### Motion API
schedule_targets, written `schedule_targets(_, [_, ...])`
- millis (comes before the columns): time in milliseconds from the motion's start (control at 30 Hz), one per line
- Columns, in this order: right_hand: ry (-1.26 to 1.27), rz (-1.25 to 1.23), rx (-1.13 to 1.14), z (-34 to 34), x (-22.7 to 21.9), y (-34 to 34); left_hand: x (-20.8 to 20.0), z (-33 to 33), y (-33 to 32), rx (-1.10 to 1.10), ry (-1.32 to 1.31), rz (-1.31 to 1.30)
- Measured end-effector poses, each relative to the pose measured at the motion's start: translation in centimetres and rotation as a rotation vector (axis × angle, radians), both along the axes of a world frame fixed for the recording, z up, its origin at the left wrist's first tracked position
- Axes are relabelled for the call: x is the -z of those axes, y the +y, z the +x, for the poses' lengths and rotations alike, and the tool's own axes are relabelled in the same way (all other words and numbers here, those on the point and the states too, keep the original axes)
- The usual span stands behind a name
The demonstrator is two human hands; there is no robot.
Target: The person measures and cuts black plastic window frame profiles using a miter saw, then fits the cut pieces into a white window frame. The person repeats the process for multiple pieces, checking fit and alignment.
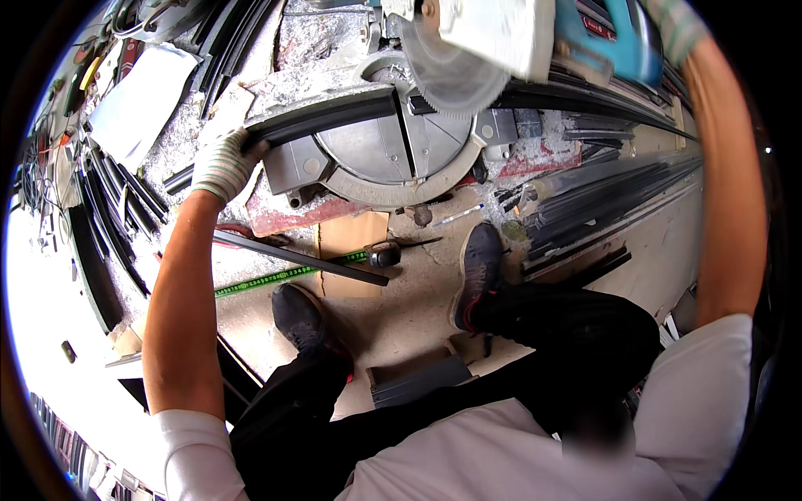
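My left hand (224, 167), in a striped knit glove, is closed around a black profile strip (334, 117) and holds it against the fence of a mitre saw (365, 149). The strip's right end stops near the slot in the saw's round metal table. My right hand (678, 32), gloved too, is at the teal handle (625, 37) of the saw head; its fingers are partly cut off by the picture's edge. The toothed round blade (455, 71) hangs above the table, right of the slot, partly covered by a pale guard (497, 37). Black profile (568, 98) also lies right of the slot.
Beneath the saw, a green tape measure (288, 273) and a loose dark strip (301, 257) lie across cardboard (355, 230). Bundled dark profiles (601, 204) stand at the right. More strips (121, 196) and a white sheet (144, 104) lie left. White shavings cover the surfaces.
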State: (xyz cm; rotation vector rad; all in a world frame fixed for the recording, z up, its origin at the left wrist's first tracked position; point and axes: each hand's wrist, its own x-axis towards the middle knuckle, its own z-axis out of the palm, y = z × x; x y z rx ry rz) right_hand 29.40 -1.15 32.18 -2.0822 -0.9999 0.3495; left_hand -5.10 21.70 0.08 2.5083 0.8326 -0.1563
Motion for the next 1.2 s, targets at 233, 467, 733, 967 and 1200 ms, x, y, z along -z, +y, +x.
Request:
schedule_targets(233, [-0.096, 0.019, 0.256, -8.2, 6.8, -7.4, -0.7, -1.1, 0.0, -0.029, 0.064, 0.015])
schedule_targets(467, [-0.226, 0.22, 0.197, -10.2, 13.2, -13.5, -0.8, 0.3, -0.3, 0.002, 0.074, 0.016])
schedule_targets(733, [-0.215, 0.209, 0.185, -10.4, 13.5, -13.5, -0.6, 0.1, -0.1, -0.021, 0.085, -0.009])
schedule_targets(967, [-0.134, 0.273, 0.148, -10.6, 14.2, -14.1, -0.6, 0.6, -0.3, 0.002, 0.117, 0.002])
schedule_targets(1200, [-0.133, 0.28, 0.127, -10.3, 14.4, -14.1, -0.1, 0.7, 0.0, 0.014, 0.125, 0.013])
